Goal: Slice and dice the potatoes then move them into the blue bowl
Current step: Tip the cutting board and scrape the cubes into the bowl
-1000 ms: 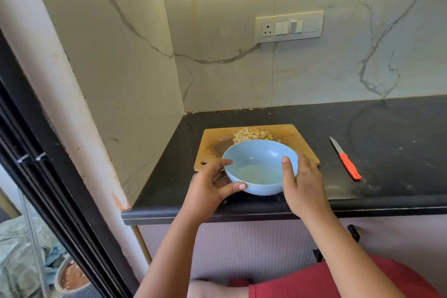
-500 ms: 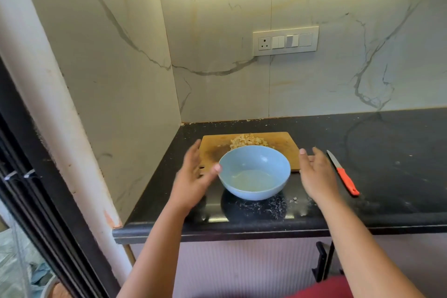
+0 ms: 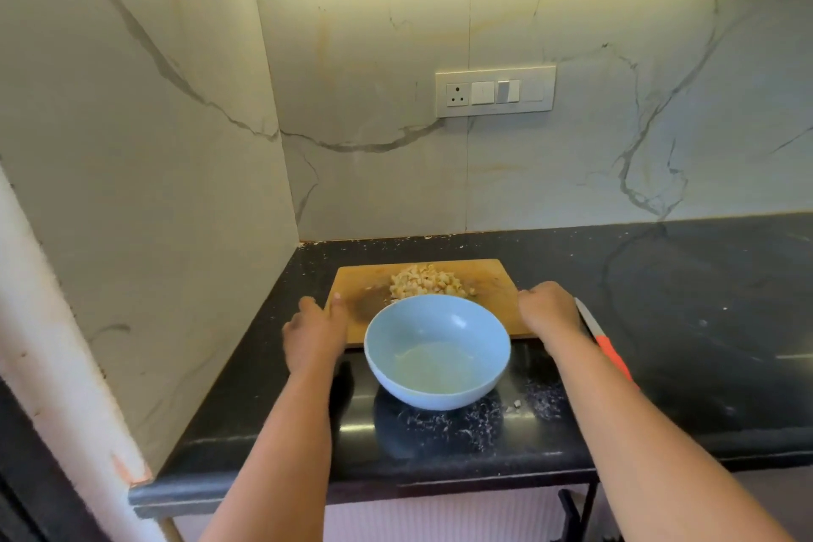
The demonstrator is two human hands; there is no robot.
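Head view shows both forearms stretched forward over the counter (image 3: 660,321), one on each side of the blue bowl (image 3: 437,350). The left hand (image 3: 314,332) lies at the left edge of the cutting board (image 3: 360,279), fingers curled over that edge and the thumb up on the board's top, so it grips the board. The right hand (image 3: 550,310) is at the board's right edge, knuckles up and fingers bent down over the edge, gripping it too; its fingertips are hidden. Half a second ago both hands hovered with fingers spread, just beside the bowl, the left thumb near its rim; a second ago they clasped the bowl itself. Now they have let it go and moved outward and farther back onto the board. The bowl stands on the counter at the board's near edge, overlapping it in this view, and holds no potato; a pale wet patch shows at its bottom. The diced potatoes (image 3: 429,284) sit in a heap on the board just behind the bowl. A knife (image 3: 605,341) with an orange handle lies on the counter just right of the right hand.
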